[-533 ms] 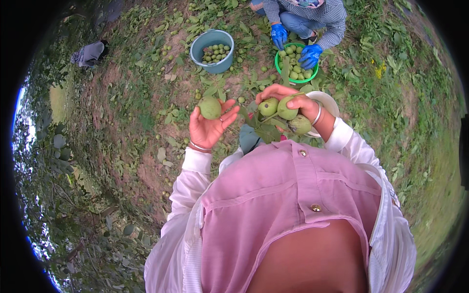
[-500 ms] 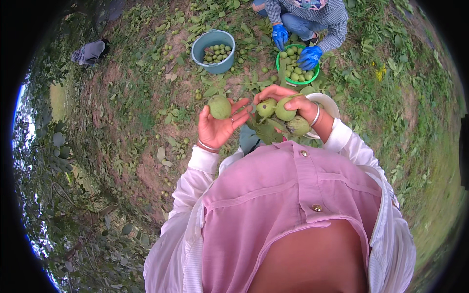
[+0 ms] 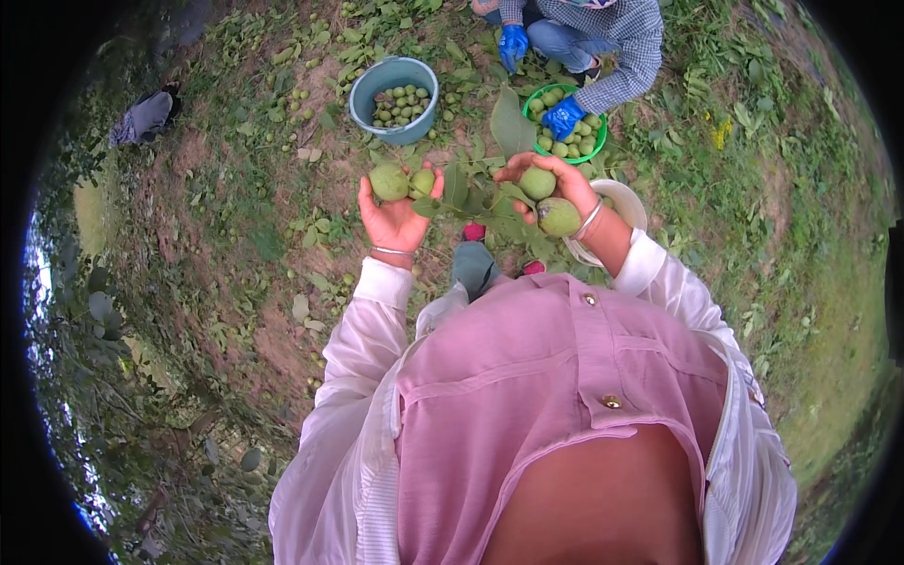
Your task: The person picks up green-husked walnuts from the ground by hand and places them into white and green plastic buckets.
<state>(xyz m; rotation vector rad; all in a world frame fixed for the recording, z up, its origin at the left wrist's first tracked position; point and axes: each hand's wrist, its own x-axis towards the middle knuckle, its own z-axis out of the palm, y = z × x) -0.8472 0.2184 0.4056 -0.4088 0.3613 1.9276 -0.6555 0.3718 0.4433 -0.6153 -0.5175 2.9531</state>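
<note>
My left hand (image 3: 394, 224) is closed around two green-husked walnuts, a larger walnut (image 3: 388, 182) at the thumb and a smaller walnut (image 3: 423, 184) by the fingers. My right hand (image 3: 586, 195) grips a leafy walnut sprig (image 3: 471, 196) that carries a smooth green walnut (image 3: 538, 183) and a walnut with a dark blotch (image 3: 558, 217). One broad leaf (image 3: 511, 122) sticks up beyond the right fingers. Leaves bridge the space between my hands. The sprig's stem is mostly hidden.
A blue-grey bucket (image 3: 357, 102) with walnuts stands ahead. Right of it, a person (image 3: 626, 66) in blue gloves crouches at a green basket (image 3: 604, 143) of walnuts. A white bucket (image 3: 634, 201) is partly behind my right wrist. Grey cloth (image 3: 146, 119) lies far left; fallen leaves and walnuts litter the ground.
A second walnut has passed from the sprig's cluster into my left hand. My hands have moved apart. The other person's one glove has lifted away from the basket.
</note>
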